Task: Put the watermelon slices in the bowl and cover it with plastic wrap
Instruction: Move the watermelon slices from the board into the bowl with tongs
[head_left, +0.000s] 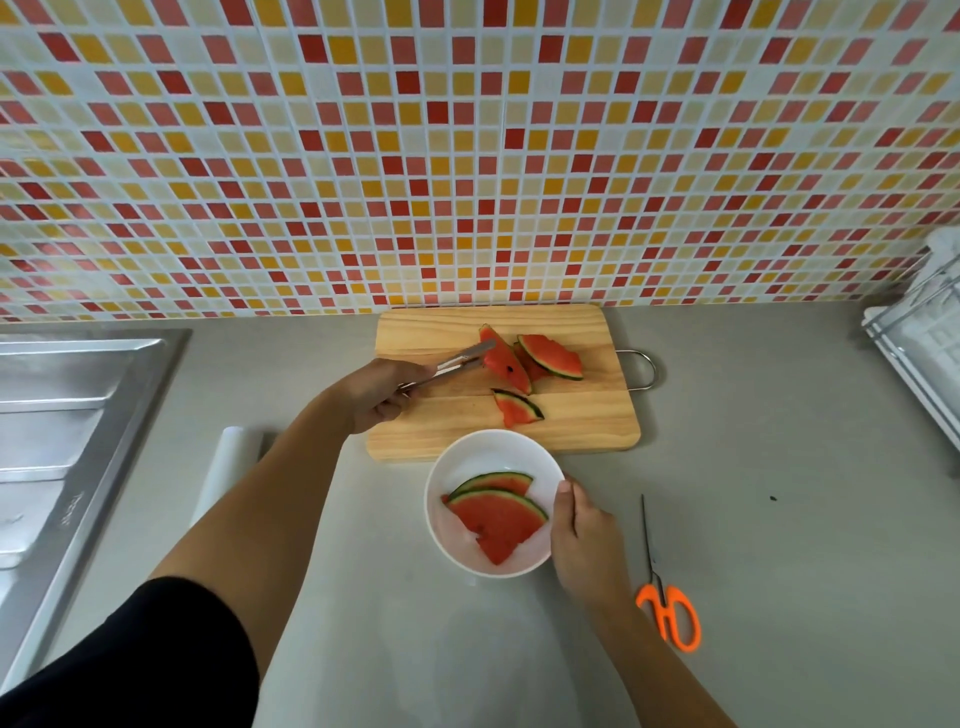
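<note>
A white bowl (452, 470) stands on the grey counter in front of the wooden cutting board (582, 415). Two watermelon slices (498, 522) lie in the bowl. My right hand (584, 535) grips the bowl's right rim. My left hand (382, 392) holds metal tongs (454, 366), whose tips pinch a watermelon slice (506, 361) on the board. Two more slices lie on the board, one behind (553, 356) and one nearer the bowl (517, 408). A roll of plastic wrap (231, 467) lies left of my left forearm, partly hidden by it.
Orange-handled scissors (667, 610) lie on the counter right of the bowl. A steel sink drainboard (62, 447) fills the left side. A white dish rack (919, 353) stands at the right edge. A tiled wall rises behind the board.
</note>
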